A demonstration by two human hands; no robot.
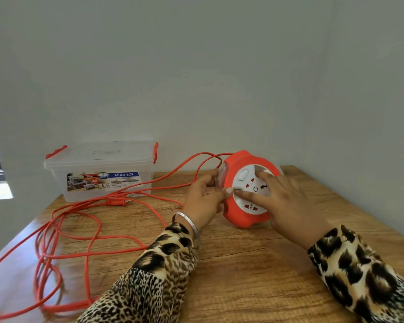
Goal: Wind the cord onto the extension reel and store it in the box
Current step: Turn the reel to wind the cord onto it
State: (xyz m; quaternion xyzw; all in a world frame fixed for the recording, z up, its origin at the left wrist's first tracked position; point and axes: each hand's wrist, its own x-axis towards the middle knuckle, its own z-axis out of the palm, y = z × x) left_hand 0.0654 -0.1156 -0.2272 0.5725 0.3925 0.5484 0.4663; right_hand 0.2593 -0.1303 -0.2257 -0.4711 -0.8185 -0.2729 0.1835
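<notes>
One printed label is legible, fixed to the front wall of the clear plastic box (98,183) standing at the back left of the bench (243,264). A blue band (124,175) along the label's top right carries "MULTI-BOX" in white capitals. Left of that band, a small oval logo (103,176) appears to read "JOYO". A round orange badge (94,180) shows the figure "3"; the smaller print beside it and the table of figures below are too blurred to read.

Box (98,173) left-rear on table (254,264), reel (247,190) right, cord (79,229) between and in front.
</notes>
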